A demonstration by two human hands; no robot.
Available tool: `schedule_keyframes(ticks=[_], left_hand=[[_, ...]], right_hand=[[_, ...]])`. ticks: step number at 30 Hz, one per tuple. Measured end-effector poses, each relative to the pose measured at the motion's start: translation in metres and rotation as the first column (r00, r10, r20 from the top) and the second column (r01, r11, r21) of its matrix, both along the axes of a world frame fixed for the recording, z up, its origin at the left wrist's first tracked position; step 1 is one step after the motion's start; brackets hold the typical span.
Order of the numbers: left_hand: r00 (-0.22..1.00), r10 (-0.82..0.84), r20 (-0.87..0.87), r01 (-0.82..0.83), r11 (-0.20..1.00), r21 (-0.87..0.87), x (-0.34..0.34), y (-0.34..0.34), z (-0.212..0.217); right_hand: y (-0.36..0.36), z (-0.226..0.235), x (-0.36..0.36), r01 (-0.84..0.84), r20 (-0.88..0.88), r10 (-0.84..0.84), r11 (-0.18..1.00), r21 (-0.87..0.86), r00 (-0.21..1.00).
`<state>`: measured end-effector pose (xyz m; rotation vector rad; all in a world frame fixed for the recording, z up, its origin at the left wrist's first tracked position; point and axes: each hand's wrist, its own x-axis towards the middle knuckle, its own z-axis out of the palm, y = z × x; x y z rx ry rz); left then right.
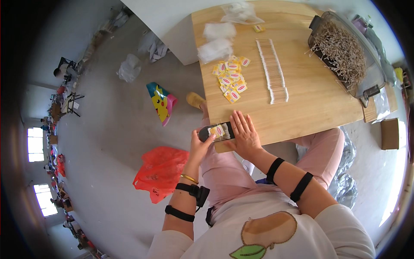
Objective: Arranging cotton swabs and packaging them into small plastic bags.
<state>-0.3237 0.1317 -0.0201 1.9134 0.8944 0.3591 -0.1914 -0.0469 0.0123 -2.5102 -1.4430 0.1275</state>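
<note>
At the near-left corner of the table, my left hand [199, 146] grips a black flat holder [204, 134], thumb on top. Several cotton swabs [226, 131] lie side by side on the holder, with a small yellow-and-white card [216, 131] over them. My right hand [246, 137] lies flat, its fingers stretched out, against the holder's right end at the table edge; what is under its palm is hidden. Beyond my hands is a loose pile of yellow-and-white cards [233, 78]. To its right a long row of cotton swabs [272, 71] is laid out side by side.
Clear plastic bags [219, 32] lie at the table's [302, 116] far left, near a single card [258, 28]. A clear bin [374, 88] full of swabs stands at the right. On the floor are a red plastic bag [159, 170] and a colourful cartoon-printed item [161, 103].
</note>
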Motion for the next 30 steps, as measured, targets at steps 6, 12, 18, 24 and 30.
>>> schedule_keyframes(ticks=[6, 12, 18, 24, 30], left_hand=[[0.989, 0.032, 0.144, 0.028, 0.916, -0.399, 0.006, -0.009, -0.003], [0.981, 0.007, 0.192, 0.082, 0.890, -0.450, 0.010, -0.010, -0.007], [0.991, 0.060, 0.115, -0.024, 0.957, -0.289, 0.008, -0.012, -0.014], [0.968, 0.211, 0.139, -0.225, 0.970, 0.097, 0.002, -0.009, 0.000], [0.967, 0.014, 0.256, -0.083, 0.961, 0.262, 0.046, -0.045, 0.068]], right_hand=[[0.009, -0.003, -0.008, -0.011, 0.024, 0.012, 0.998, -0.058, 1.000], [0.020, -0.002, -0.014, -0.033, 0.021, 0.035, 0.997, -0.076, 0.999], [-0.001, -0.001, 0.016, -0.005, -0.069, 0.011, 0.997, 0.080, 0.998], [-0.075, 0.030, 0.122, 0.325, -0.083, -0.315, 0.932, 0.162, 0.945], [-0.096, 0.030, 0.167, 0.332, -0.072, -0.325, 0.925, 0.184, 0.943]])
